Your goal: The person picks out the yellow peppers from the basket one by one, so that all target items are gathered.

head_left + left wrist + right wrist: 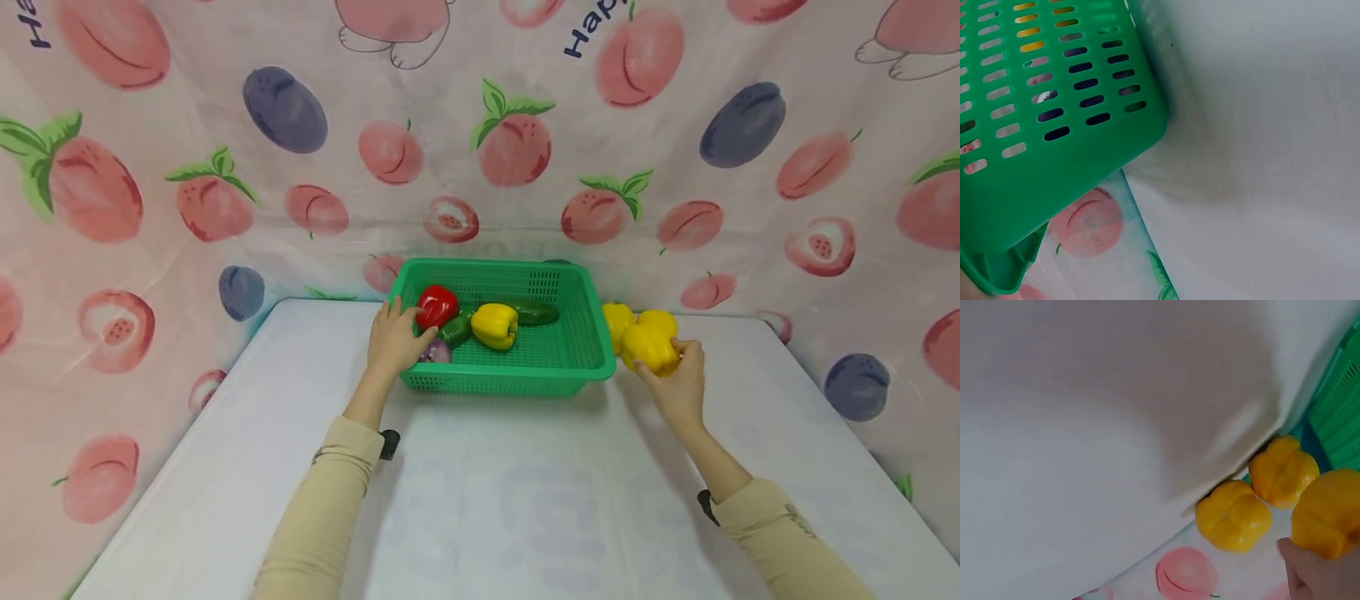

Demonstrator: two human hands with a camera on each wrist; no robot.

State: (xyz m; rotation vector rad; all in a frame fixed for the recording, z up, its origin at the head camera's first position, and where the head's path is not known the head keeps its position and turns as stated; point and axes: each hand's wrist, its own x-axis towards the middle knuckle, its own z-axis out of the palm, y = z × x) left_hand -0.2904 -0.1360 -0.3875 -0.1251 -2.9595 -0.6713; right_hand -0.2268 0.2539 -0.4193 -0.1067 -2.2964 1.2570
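Observation:
My right hand [678, 387] holds a yellow bell pepper [651, 347] between thumb and fingers, just right of the green basket [517, 370]. Two other yellow bell peppers, one nearer the basket [1284, 472] and one farther from it [1233, 516], lie behind the held one. At the basket's left end, my left hand [393, 342] grips the rim, with the thumb reaching over the inside. In the basket are a red bell pepper [437, 307], a green pepper [455, 331], a yellow bell pepper [495, 326], a cucumber [536, 313] and a purple onion [436, 352], partly hidden.
The basket stands near the far edge of a white-covered table [495, 500]. A fruit-printed cloth [450, 125] hangs directly behind it and along both sides. Dark wrist straps show at the left cuff [389, 444] and the right cuff [707, 506].

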